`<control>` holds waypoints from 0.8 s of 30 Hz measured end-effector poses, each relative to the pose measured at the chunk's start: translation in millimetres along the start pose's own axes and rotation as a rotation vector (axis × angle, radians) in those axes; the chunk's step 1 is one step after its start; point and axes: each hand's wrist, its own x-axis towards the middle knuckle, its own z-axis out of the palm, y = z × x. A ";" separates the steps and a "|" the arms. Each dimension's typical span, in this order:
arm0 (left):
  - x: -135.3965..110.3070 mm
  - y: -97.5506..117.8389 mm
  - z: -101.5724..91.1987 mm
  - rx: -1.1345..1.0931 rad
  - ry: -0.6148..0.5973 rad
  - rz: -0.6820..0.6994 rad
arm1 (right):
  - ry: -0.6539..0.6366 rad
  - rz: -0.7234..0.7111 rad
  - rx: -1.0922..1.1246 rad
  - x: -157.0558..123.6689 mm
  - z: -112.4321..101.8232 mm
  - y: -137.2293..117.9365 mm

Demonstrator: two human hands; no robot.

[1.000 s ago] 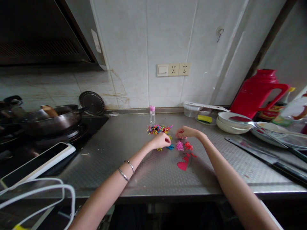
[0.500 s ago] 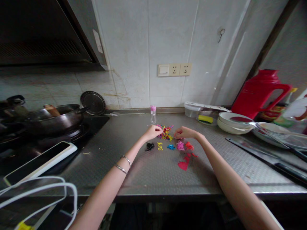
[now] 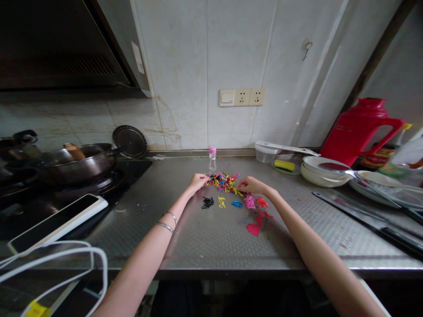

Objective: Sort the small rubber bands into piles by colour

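A mixed heap of small coloured bands lies on the steel counter. My left hand pinches at the heap's left edge, fingers closed. My right hand touches its right edge, fingers curled on something too small to name. In front of the heap sit small sorted piles: black, yellow, blue, pink and red. A red heart-shaped piece lies nearer to me. Behind the heap stands a small clear bottle with a pink cap.
A wok sits on the stove at left, with a phone and white cable near the front edge. At right are stacked bowls, a red thermos jug, plates and a long knife.
My left hand moved from the sorted piles up and left to the heap's left edge, uncovering the black and yellow piles. My right hand stayed at the heap's right side.
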 end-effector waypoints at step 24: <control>2.3 -11.3 13.4 0.210 0.077 0.105 | -0.003 -0.124 -0.003 -1.2 -0.7 -53.2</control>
